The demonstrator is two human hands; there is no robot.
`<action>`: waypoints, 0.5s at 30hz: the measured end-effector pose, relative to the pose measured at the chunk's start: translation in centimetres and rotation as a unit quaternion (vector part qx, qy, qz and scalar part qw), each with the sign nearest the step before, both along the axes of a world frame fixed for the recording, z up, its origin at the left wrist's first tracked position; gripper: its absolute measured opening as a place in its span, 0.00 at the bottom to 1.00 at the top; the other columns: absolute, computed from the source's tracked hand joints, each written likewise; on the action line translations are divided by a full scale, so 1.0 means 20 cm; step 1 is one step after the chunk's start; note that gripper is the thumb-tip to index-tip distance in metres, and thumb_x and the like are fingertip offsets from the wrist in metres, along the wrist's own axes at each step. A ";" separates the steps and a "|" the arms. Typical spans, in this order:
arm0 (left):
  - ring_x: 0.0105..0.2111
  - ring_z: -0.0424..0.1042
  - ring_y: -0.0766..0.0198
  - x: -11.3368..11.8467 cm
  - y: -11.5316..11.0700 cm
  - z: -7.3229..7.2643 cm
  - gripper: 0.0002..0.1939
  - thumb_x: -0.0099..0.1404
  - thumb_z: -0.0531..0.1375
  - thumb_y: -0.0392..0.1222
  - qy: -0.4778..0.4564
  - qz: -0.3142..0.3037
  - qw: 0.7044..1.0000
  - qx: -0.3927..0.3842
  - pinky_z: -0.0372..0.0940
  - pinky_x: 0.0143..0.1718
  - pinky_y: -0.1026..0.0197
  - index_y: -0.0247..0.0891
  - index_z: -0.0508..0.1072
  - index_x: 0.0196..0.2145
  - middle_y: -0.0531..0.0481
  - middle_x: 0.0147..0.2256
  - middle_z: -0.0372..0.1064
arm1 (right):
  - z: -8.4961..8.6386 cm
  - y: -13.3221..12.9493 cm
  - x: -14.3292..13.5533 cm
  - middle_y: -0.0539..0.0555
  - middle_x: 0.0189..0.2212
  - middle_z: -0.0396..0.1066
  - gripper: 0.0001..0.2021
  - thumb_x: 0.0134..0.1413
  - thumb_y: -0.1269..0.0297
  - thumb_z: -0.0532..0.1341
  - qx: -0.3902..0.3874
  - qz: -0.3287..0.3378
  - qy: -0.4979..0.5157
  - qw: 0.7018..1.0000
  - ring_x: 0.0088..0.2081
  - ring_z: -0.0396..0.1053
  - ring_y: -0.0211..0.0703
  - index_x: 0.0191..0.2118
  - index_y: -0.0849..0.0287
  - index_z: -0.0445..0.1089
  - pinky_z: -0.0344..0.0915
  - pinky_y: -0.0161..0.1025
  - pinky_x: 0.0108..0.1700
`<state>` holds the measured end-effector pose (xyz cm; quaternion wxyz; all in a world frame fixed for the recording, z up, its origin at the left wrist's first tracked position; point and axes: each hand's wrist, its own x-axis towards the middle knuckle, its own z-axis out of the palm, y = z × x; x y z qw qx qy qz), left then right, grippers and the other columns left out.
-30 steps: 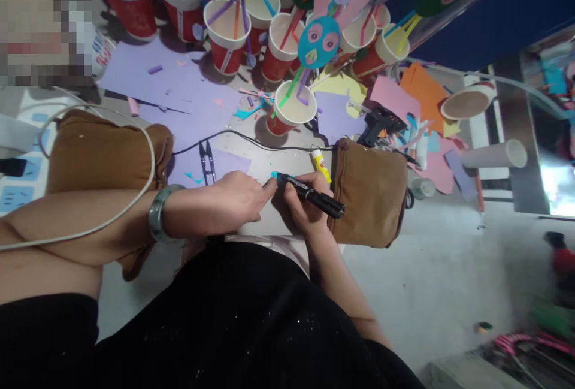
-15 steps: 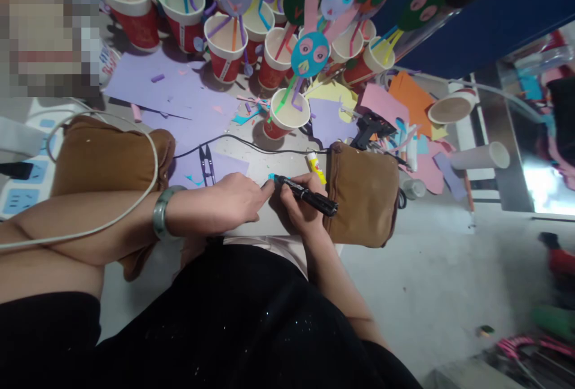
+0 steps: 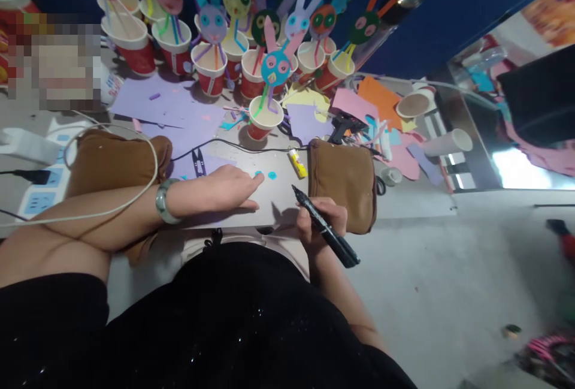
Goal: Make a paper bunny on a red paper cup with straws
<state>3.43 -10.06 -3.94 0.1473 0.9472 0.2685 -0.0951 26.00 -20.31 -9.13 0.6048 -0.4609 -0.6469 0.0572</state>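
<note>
My right hand (image 3: 323,221) grips a black marker (image 3: 330,233), its uncapped tip pointing up and left, raised off the table near the front edge. My left hand (image 3: 227,188) rests on the table, with its index finger stretched out and the thumb apart below. Two small blue paper pieces (image 3: 272,175) lie by its fingertips; the index fingertip is at the left one and may touch it. A yellow glue stick (image 3: 297,163) lies beyond the marker. Thread snips (image 3: 198,162) lie behind my left wrist on purple paper (image 3: 148,101).
Brown cushions (image 3: 344,185) flank the work spot. Red paper cups (image 3: 209,71) holding straw-and-paper animal figures stand along the back; the nearest cup (image 3: 265,119) has a blue-faced one. A glue gun (image 3: 344,125) and paper scraps lie right, a power strip (image 3: 40,194) left.
My right hand has drawn the marker back and to the right, away from the blue pieces. My left index finger has shifted slightly left, and both blue pieces now show.
</note>
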 end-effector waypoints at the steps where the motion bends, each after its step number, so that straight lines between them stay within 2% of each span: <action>1: 0.31 0.75 0.53 0.01 0.01 0.01 0.26 0.71 0.58 0.59 0.008 0.013 1.000 0.009 0.55 0.30 0.58 0.33 0.66 0.53 0.42 0.30 0.76 | -0.01 -0.04 0.03 0.47 0.32 0.73 0.15 0.55 0.68 0.65 0.005 -0.013 -0.018 1.000 0.31 0.75 0.39 0.47 0.52 0.65 0.73 0.39 0.31; 4: 0.32 0.75 0.50 0.02 0.03 0.06 0.26 0.71 0.56 0.59 0.027 0.052 0.998 0.039 0.54 0.30 0.58 0.33 0.67 0.53 0.40 0.31 0.76 | -0.05 -0.15 0.14 0.47 0.32 0.73 0.15 0.55 0.68 0.65 -0.010 -0.049 -0.038 0.998 0.30 0.74 0.39 0.47 0.53 0.64 0.73 0.38 0.31; 8: 0.32 0.74 0.52 0.04 0.00 0.14 0.21 0.72 0.57 0.54 0.072 0.049 0.995 0.042 0.53 0.31 0.58 0.33 0.71 0.49 0.40 0.33 0.76 | -0.11 -0.29 0.27 0.47 0.33 0.73 0.16 0.54 0.70 0.65 -0.057 -0.086 -0.036 0.994 0.30 0.73 0.38 0.47 0.54 0.64 0.71 0.38 0.33; 12: 0.31 0.73 0.54 0.02 -0.06 0.21 0.18 0.72 0.58 0.52 0.104 0.035 0.993 0.049 0.49 0.29 0.57 0.33 0.72 0.47 0.42 0.33 0.76 | -0.15 -0.39 0.36 0.49 0.34 0.73 0.14 0.54 0.69 0.67 -0.086 -0.112 -0.012 0.990 0.33 0.73 0.39 0.46 0.56 0.66 0.71 0.41 0.38; 15: 0.31 0.72 0.56 -0.02 -0.15 0.23 0.17 0.73 0.55 0.51 0.072 0.043 0.996 0.036 0.50 0.30 0.58 0.34 0.72 0.46 0.43 0.32 0.75 | -0.16 -0.42 0.40 0.49 0.34 0.72 0.14 0.55 0.68 0.66 -0.092 -0.118 0.014 0.989 0.33 0.73 0.40 0.46 0.55 0.65 0.71 0.42 0.38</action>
